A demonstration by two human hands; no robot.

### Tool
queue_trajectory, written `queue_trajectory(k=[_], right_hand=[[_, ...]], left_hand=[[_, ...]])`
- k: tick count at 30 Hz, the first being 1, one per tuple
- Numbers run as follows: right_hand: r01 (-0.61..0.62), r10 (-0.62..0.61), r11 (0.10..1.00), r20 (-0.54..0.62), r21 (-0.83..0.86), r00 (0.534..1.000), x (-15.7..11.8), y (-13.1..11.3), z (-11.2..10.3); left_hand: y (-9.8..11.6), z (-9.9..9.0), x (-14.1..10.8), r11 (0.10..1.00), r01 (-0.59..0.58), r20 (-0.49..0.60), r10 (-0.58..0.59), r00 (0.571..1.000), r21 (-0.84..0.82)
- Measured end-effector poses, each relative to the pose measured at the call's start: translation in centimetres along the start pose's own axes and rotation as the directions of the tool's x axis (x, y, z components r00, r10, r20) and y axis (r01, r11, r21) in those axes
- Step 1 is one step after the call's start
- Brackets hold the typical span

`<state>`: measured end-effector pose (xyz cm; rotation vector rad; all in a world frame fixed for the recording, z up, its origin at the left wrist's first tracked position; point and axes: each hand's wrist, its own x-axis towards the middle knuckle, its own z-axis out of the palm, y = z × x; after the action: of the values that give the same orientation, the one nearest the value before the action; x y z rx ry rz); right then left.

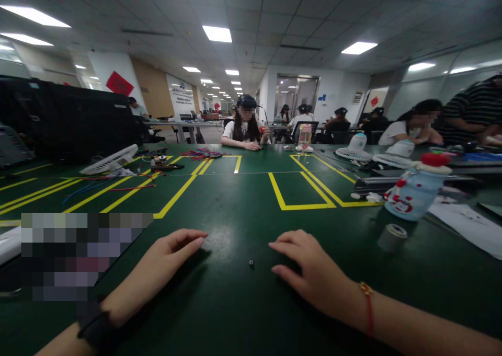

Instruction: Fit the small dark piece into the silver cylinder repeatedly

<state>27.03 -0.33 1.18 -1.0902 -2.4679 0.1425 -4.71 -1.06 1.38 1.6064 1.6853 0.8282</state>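
The left hand [167, 259] is holding nothing, its thumb and fingers sitting slightly apart. The right hand [314, 270] is holding nothing too, with a wider gap. A tiny round metal part [251, 263] is lying between them on the green counter [235, 314]. A blue bottle [413, 194] is standing far right.

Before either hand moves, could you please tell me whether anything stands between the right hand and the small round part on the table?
Nothing visible stands between the right hand and the small round part; the grey cylinder is off to the right.
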Motion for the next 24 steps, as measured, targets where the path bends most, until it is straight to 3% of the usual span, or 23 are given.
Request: queue_trajectory(k=[3,6,10,13,15,17,20,22,24], right_hand=[[0.017,-0.026,0.994,0.088,0.11,0.996,2.7,-2.9,2.2],[-0.002,-0.007,0.992,0.07,0.126,0.998,2.9,-2.9,1.2],[-0.086,0.074,0.993,-0.137,-0.086,0.988,-0.3,1.8,-4.4],[-0.324,0.204,0.895,-0.362,-0.308,0.909,-4.2,8.0,-9.0],[-0.534,0.421,0.784,-0.361,-0.316,0.832,-6.9,12.0,-10.9],[-0.648,0.584,0.714,-0.285,-0.265,0.76,-9.0,15.1,-11.7],[-0.695,0.633,0.685,-0.295,-0.219,0.716,-10.7,17.0,-11.7],[-0.718,0.629,0.66,-0.359,-0.223,0.689,-10.8,16.7,-11.7],[-0.721,0.639,0.659,-0.345,-0.215,0.687,-10.6,16.0,-11.8]], left_hand=[[-0.3,-0.2,0.0,0.999,-0.033,0.017,0.033,0.999,0.033],[-0.3,-0.3,-0.1,0.998,-0.042,0.019,0.041,0.999,0.041],[0.1,-0.2,-0.3,0.999,-0.033,-0.005,0.034,0.999,0.042],[0.6,0.0,-0.5,0.999,-0.024,-0.028,0.025,0.999,0.022],[1.0,0.1,-0.6,1.0,-0.02,-0.031,0.02,0.999,0.004],[1.3,0.2,-0.7,1.0,-0.019,-0.033,0.019,0.999,-0.005],[1.5,0.2,-0.9,1.0,-0.011,-0.04,0.011,0.999,-0.019],[1.4,0.2,-0.9,0.999,-0.007,-0.045,0.005,0.999,-0.031],[1.3,0.2,-0.9,0.999,-0.009,-0.042,0.007,0.999,-0.031]])
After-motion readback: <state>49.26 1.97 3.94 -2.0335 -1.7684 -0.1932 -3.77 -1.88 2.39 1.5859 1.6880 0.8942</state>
